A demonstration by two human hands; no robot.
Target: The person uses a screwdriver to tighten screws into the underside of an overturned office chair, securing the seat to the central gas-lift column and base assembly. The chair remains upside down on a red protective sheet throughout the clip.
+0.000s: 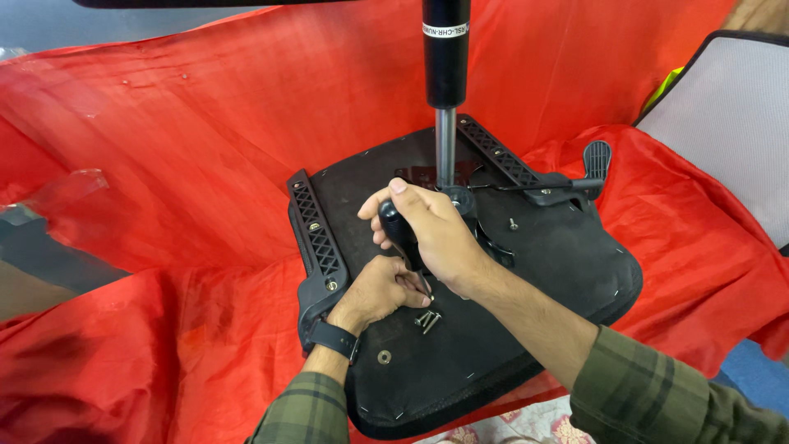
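An upturned black chair seat (567, 271) lies on a red cloth, its gas cylinder (445, 90) standing upright from the metal mechanism. My right hand (436, 234) is shut on a black-handled screwdriver (403, 234), tip pointing down at the seat's underside. Just below it, my left hand (374, 292) rests on the seat, its fingertips pinched at the screwdriver's tip; whether they hold a screw is hidden. Two loose screws (427, 319) lie beside the left hand, and a washer (384, 357) sits nearer the front edge.
The red cloth (164, 164) covers the whole work surface. Black armrest brackets (316, 234) run along the seat's left and far sides. A lever with a paddle handle (596, 160) sticks out to the right. A grey mesh chair back (731, 123) stands at the right.
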